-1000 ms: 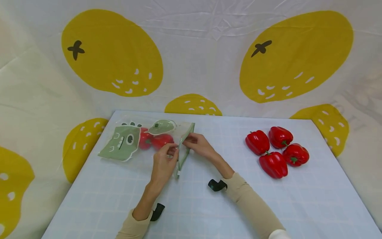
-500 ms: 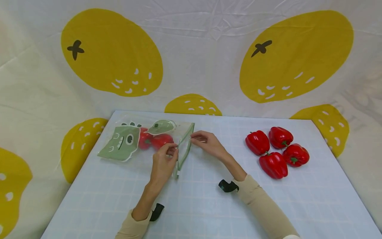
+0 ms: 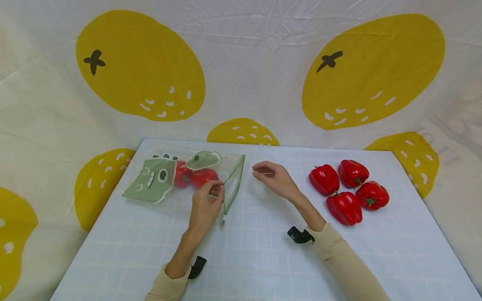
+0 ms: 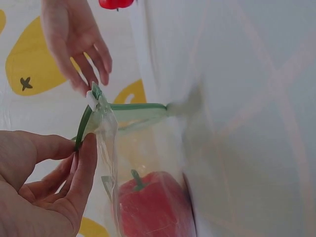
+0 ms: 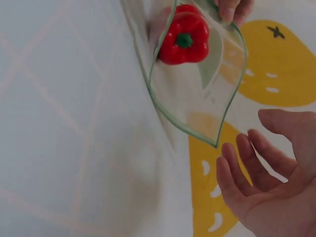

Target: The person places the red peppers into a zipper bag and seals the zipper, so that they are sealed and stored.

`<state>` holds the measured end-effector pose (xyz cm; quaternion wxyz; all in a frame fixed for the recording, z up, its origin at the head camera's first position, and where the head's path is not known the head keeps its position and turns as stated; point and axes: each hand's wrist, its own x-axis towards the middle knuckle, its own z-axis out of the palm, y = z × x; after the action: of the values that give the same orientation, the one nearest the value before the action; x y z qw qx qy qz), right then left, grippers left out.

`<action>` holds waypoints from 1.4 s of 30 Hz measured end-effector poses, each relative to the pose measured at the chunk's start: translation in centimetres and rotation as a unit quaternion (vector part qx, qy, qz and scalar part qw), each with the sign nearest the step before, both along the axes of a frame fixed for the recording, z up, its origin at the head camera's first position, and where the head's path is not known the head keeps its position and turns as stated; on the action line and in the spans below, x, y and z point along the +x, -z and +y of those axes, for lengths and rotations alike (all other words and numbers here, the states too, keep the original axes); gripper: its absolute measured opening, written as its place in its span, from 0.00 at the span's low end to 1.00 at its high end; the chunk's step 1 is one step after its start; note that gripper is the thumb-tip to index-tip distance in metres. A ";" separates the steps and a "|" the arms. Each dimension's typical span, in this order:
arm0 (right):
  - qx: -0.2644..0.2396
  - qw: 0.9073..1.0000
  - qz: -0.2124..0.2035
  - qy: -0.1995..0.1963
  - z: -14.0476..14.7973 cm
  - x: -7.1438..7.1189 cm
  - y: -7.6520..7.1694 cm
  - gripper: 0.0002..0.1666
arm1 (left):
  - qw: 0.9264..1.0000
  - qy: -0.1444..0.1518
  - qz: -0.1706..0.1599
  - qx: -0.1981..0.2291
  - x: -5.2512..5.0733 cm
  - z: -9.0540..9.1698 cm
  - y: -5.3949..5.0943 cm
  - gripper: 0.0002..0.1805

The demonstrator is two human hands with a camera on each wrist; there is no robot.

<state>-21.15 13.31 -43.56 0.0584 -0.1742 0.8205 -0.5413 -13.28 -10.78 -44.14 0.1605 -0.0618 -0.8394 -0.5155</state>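
A clear zip bag point(image 3: 230, 167) with a green dinosaur print lies on the table's left half, its green-edged mouth facing right and gaping. Two red bell peppers point(image 3: 203, 177) show through the plastic. My left hand point(image 3: 205, 207) pinches the mouth's upper edge between thumb and fingers; the left wrist view shows the green strip point(image 4: 83, 126) caught there. To the right of the mouth, apart from it, my right hand point(image 3: 276, 179) hovers with loosely bent fingers and holds nothing. In the right wrist view a bell pepper point(image 5: 185, 39) sits inside the opening.
Several loose red bell peppers point(image 3: 344, 207) lie grouped on the right of the white checked table point(image 3: 256, 267). A cloth with yellow fruit prints point(image 3: 252, 83) hangs behind the table's back edge. Each wrist carries a black camera mount point(image 3: 300, 235).
My right hand has let go of the bag's edge and moved right, away from it. The bag's mouth now gapes wider. My left hand stays in place on the edge.
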 end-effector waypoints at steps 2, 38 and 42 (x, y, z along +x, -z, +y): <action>0.005 1.000 0.002 0.010 0.5 0.1 -0.1 0.20 | 1.000 0.000 0.003 0.000 0.0 0.0 0.0 0.09; 0.136 0.954 0.118 0.242 10.3 2.8 -1.1 0.29 | 1.000 -0.002 -0.015 0.001 0.0 0.2 0.0 0.09; 0.143 0.948 0.122 0.258 11.2 2.9 -0.9 0.29 | 1.000 0.000 -0.012 -0.001 0.0 0.1 0.1 0.09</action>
<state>-18.28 24.46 -42.64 -0.1595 -0.0110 0.9071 -0.3893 -13.29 -10.64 -44.23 0.1508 -0.0554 -0.8418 -0.5153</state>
